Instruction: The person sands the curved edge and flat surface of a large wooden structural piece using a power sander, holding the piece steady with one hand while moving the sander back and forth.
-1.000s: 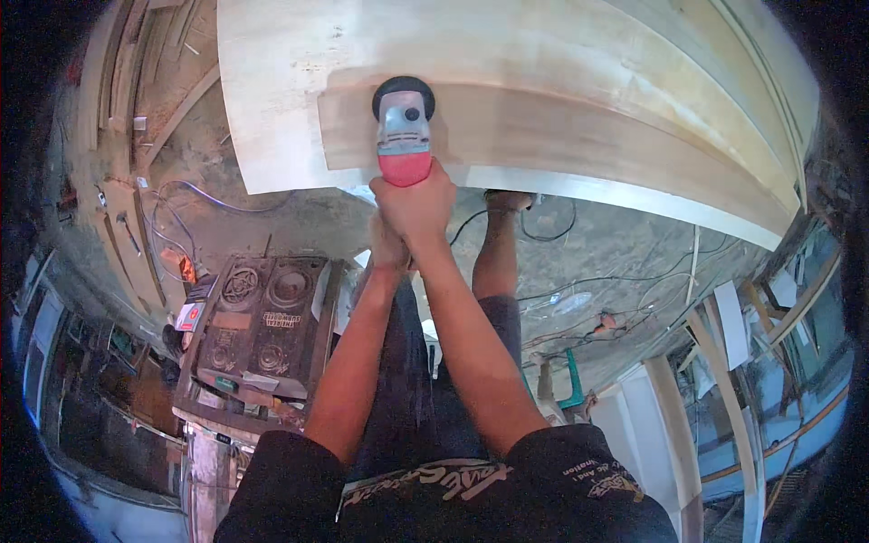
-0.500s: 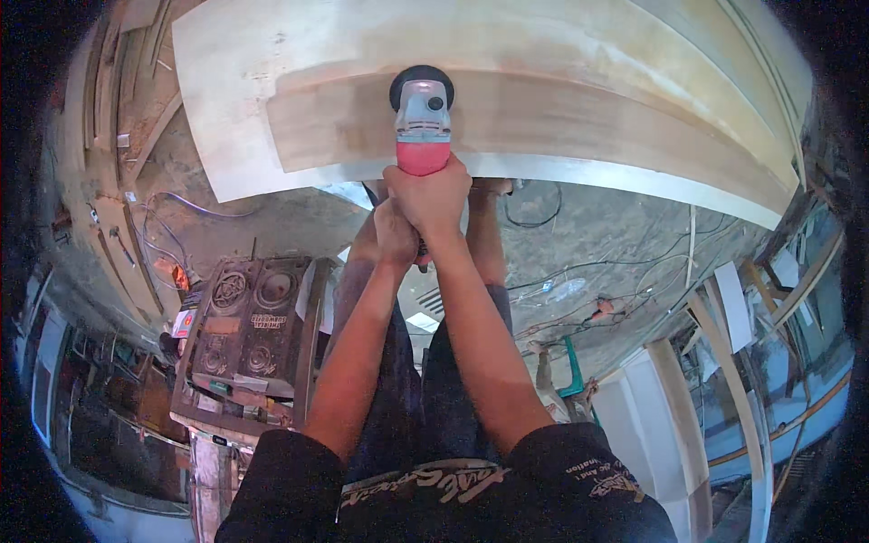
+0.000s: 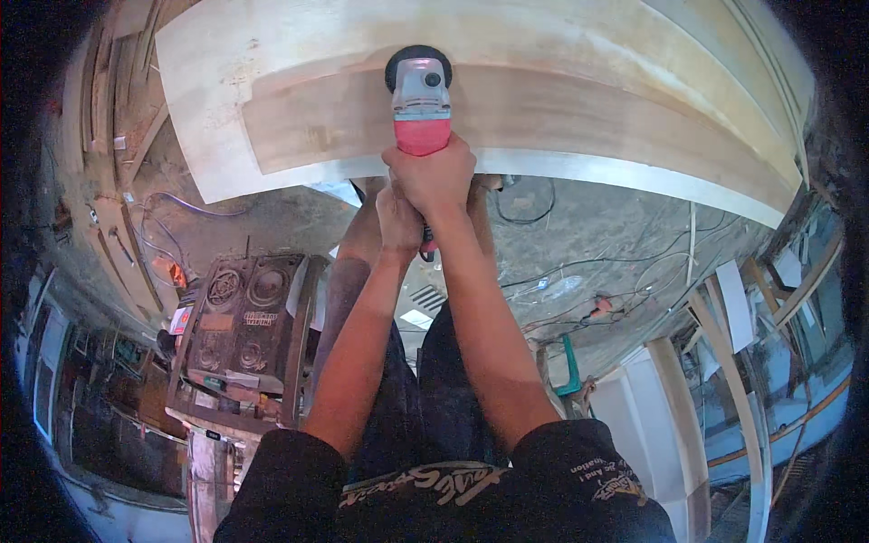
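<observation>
Gripping a red-and-grey power tool point(image 3: 422, 107), the right hand point(image 3: 438, 176) wraps round its body, the left hand point(image 3: 396, 218) clasps it just behind; I see its black disc point(image 3: 395, 72) over the brown strip point(image 3: 588, 116) of a pale board point(image 3: 317, 41).

- Hands: two; one left hand point(image 3: 396, 222), one right hand point(image 3: 434, 176).
- Forearms point(image 3: 493, 335): two, one per hand.
- Short black sleeves point(image 3: 288, 475): two.
- Power tool point(image 3: 421, 101): one unit, fitted with one dark disc point(image 3: 418, 52) and one dark knob point(image 3: 433, 80).
- Large pale board point(image 3: 204, 109): one, carrying one long brown panel point(image 3: 326, 127).
- Round speaker cones point(image 3: 269, 285): four; two large, two small.
- Green item point(image 3: 572, 366): one.
- Orange item point(image 3: 169, 270): one.
- Leaning white sheet point(image 3: 735, 308): one.
- Cables point(image 3: 520, 223): several; crossing runs prevent an exact count.
- Wood strips point(image 3: 731, 385): many, in two groups, one per side; overlap prevents an exact count.
</observation>
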`<action>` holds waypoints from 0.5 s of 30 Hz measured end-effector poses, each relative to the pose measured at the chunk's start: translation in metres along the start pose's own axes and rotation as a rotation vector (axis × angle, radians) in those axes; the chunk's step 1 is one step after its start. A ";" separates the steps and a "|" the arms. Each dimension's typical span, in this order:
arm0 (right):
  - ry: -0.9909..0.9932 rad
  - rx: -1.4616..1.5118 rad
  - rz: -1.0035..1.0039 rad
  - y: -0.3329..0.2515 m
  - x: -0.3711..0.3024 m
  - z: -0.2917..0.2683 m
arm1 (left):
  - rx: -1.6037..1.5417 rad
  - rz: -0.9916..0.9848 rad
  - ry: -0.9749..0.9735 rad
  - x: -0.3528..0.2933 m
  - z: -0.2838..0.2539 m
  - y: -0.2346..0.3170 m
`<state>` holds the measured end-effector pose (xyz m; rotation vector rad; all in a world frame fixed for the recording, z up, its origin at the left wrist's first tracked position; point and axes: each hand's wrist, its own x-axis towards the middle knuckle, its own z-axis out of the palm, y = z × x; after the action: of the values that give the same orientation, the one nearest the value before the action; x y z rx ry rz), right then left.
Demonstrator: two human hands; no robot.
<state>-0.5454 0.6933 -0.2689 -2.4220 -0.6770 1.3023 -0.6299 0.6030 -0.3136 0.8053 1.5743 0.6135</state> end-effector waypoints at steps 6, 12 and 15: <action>0.005 0.004 0.014 0.006 0.007 -0.020 | 0.268 0.095 -0.013 0.000 0.021 0.004; 0.012 0.007 0.023 0.021 0.012 -0.048 | 0.255 0.042 -0.137 -0.010 0.043 0.015; -0.028 0.018 0.026 0.012 0.005 -0.045 | -0.214 -0.187 -0.074 -0.016 0.043 -0.021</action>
<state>-0.5017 0.6839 -0.2539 -2.4102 -0.6407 1.3493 -0.5901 0.5748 -0.3268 0.5087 1.4683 0.5969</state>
